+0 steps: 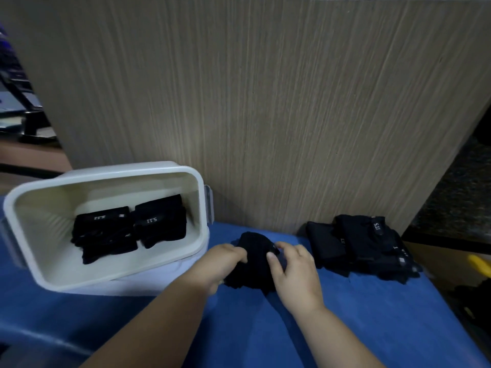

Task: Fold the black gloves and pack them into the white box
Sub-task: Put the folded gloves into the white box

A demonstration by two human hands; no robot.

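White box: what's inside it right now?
A folded glove bundle and a second bundle lie side by side on the box floor. Anything under them is covered, so the glove count is unclear.

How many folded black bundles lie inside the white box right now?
2. The left bundle lies on the white box floor; the right bundle sits beside it. Gloves beneath them may be hidden.

left hand [225,261]: fingers curled into the left side of a bunched black fabric glove [255,261]
right hand [295,272]: pinches the same glove's right side
white rectangular plastic box [114,173]: just left of the hands, holding two folded black gloves [106,232] side by side
loose pile of black gloves [366,245]: right of the hands, on the blue-covered desk [372,314]
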